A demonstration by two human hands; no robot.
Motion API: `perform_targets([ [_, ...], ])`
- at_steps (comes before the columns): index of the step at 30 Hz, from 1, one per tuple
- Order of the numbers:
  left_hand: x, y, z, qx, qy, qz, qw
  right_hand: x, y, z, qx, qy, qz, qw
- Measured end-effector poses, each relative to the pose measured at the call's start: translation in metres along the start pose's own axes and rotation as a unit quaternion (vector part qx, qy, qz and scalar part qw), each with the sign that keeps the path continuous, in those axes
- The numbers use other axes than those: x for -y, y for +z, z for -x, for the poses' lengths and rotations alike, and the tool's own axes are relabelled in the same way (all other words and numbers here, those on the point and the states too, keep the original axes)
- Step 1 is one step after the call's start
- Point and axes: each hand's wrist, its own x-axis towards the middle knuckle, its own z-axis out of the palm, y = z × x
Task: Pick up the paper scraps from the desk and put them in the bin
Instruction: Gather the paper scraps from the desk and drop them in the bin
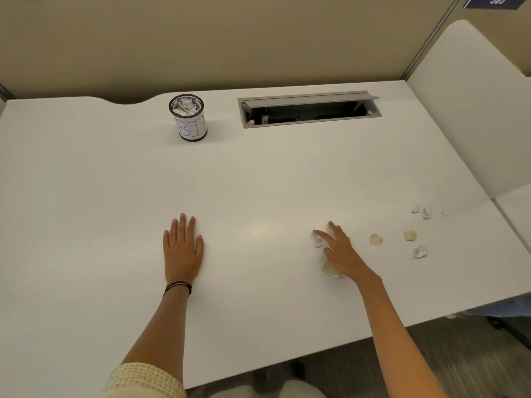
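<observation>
1. Desk: white top. All positions below are given from the bin.

2. Cable hatch: a grey-framed recess with its flap raised, set into the desk to the right of the bin, in the same back row and apart from it.

3. Left hand: lies palm down and flat on the desk, nearer the person than the bin and almost in line with it. The fingers are straight and close together and hold nothing. A black wristband circles the wrist, and a cream knit sleeve covers the upper forearm.

4. Right hand: lies palm down, nearer the person than the bin and well to its right. The fingers are extended and spread. A crumpled white scrap sits between forefinger and thumb, touching them. A tan scrap shows under the thumb side of the palm. A closed grip is not visible.

5. Bin: an upright dark-rimmed cylinder with a white label marked "BIN", at the back of the desk. Crumpled paper fills its top.

6. Loose scraps, all far right of the bin and nearer the person:
- two tan pieces;
- one white piece nearest the person;
- a small white cluster farthest right.
</observation>
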Motion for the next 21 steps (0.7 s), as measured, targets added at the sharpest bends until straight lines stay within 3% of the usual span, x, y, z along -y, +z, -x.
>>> perform_targets([
  [6,0.001,-0.002,-0.002,-0.007,0.001,0.016,1.000,-0.010,0.002,0.026,0.029,-0.009,-0.011,0.999],
  [9,0.000,-0.002,-0.001,-0.008,0.002,0.018,1.000,-0.012,0.009,0.039,-0.009,-0.023,0.025,0.999],
  [14,0.000,-0.003,-0.001,-0.010,0.001,0.019,1.000,-0.001,0.023,0.049,-0.139,-0.015,0.018,0.990],
  [21,-0.001,-0.001,-0.001,-0.015,-0.003,0.023,1.000,0.002,0.013,0.031,-0.134,-0.016,0.015,0.991],
])
